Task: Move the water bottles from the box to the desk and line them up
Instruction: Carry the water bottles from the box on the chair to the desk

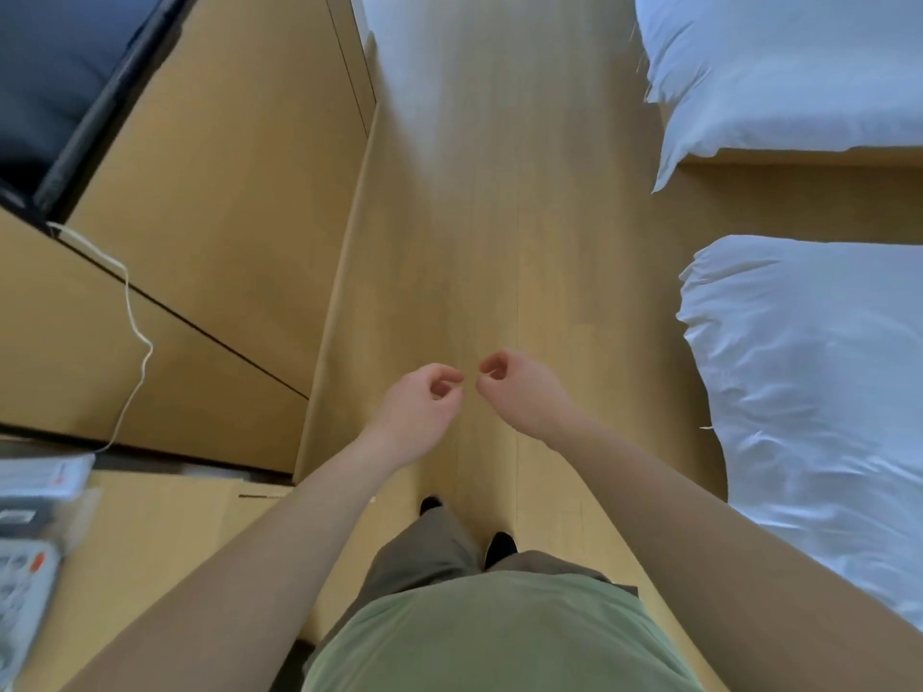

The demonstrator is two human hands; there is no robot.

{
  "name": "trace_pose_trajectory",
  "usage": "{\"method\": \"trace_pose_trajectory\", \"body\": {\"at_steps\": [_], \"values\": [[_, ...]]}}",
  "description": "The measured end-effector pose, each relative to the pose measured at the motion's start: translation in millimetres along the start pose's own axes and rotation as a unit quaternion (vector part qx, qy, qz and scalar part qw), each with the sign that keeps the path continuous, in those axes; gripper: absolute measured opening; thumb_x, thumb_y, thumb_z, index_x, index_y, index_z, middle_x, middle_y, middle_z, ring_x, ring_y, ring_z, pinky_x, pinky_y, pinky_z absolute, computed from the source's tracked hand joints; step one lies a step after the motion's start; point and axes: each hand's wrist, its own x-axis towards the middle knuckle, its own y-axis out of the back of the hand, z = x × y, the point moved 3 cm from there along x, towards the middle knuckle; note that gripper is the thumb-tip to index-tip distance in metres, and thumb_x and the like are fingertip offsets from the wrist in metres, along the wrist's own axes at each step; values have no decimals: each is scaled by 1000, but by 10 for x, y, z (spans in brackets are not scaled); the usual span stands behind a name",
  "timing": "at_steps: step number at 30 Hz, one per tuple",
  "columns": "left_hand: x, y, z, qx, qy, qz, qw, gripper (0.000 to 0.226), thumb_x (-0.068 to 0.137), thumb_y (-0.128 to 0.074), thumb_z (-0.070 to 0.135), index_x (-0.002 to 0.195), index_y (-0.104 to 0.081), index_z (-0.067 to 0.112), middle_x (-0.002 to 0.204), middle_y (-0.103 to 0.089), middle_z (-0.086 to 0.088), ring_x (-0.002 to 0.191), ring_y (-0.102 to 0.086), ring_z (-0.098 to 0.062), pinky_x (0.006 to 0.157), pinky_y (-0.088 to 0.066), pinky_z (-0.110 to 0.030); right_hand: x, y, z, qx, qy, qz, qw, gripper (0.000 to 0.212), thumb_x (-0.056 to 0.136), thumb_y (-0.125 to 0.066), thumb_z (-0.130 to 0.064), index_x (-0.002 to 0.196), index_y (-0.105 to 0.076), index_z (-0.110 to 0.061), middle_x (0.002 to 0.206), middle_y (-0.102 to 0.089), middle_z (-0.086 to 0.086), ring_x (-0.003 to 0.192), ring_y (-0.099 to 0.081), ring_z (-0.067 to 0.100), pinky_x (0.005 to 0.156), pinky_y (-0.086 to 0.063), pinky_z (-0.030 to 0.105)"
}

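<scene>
Water bottles: we see none in this view, and no box either, so we cannot tell which way they point, how their long axis runs, or where they lie relative to our hands.
Left hand (422,404): held out in front of us over the wooden floor (492,232), forearm bare and reaching forward; the fingers curl loosely inward toward the palm, with thumb and fingertips close together, and we see nothing between them.
Right hand (514,387): at the same height just beside the left, fingertips almost meeting the left's across a narrow gap; the fingers are loosely curled in the same way and hold nothing.
Body: we look straight down over a green shirt (489,641), brown trousers (424,551) and two dark shoes (499,544) standing on the floor.
Surface (150,531): a light wooden top at lower left, below our left forearm, carrying a stack of clear-wrapped packets (42,479) and a pale keypad device (22,586) at the frame edge.
Cabinets (215,202): wood-fronted units run along the left, with a white cable (132,332) hanging down the face.
Beds: white bedding (809,392) at right, and a second white bed (779,72) beyond it, well apart from both hands.
</scene>
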Motion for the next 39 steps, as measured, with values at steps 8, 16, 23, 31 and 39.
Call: {"method": "trace_pose_trajectory", "body": {"at_steps": [8, 16, 23, 31, 39], "values": [[1128, -148, 576, -19, -13, -43, 999, 18, 98, -56, 27, 114, -64, 23, 97, -68, 1, 94, -65, -22, 81, -52, -33, 629, 725, 322, 44, -83, 37, 995, 35, 90, -51, -33, 121, -61, -22, 106, -63, -7, 90, -62, 11, 74, -53, 29], [2390, 54, 1037, -39, -28, -64, 997, 7, 95, -58, 30, 98, -63, 35, 86, -69, 5, 72, -62, -13, 56, -46, -20, 1758, 1365, 18, 42, -101, 54, 993, 34, 91, -52, -30, 122, -60, -19, 110, -66, -3, 92, -64, 15, 82, -56, 35], [3413, 511, 1503, -41, -32, -65, 996, 9, 94, -58, 30, 91, -61, 38, 85, -68, 8, 85, -70, -25, 55, -46, -22, 2698, 1888, -296, 58, -113, 72, 989, 33, 91, -53, -30, 121, -60, -18, 103, -68, -2, 88, -65, 15, 77, -56, 33], [4360, 783, 1941, -28, -45, -59, 997, 8, 94, -58, 30, 99, -65, 32, 90, -70, 6, 88, -70, -24, 64, -51, -30, 3643, 2318, -475, 69, -100, 73, 990, 34, 92, -53, -30, 123, -59, -18, 108, -66, -3, 94, -64, 13, 87, -56, 37], [5582, 890, 2520, -16, -39, -35, 998, 13, 96, -58, 30, 106, -66, 28, 94, -70, 4, 91, -69, -22, 77, -56, -37, 4894, 3008, -492, 71, -76, 60, 993, 32, 92, -53, -28, 121, -60, -17, 111, -66, -2, 95, -63, 14, 86, -54, 34]]}}
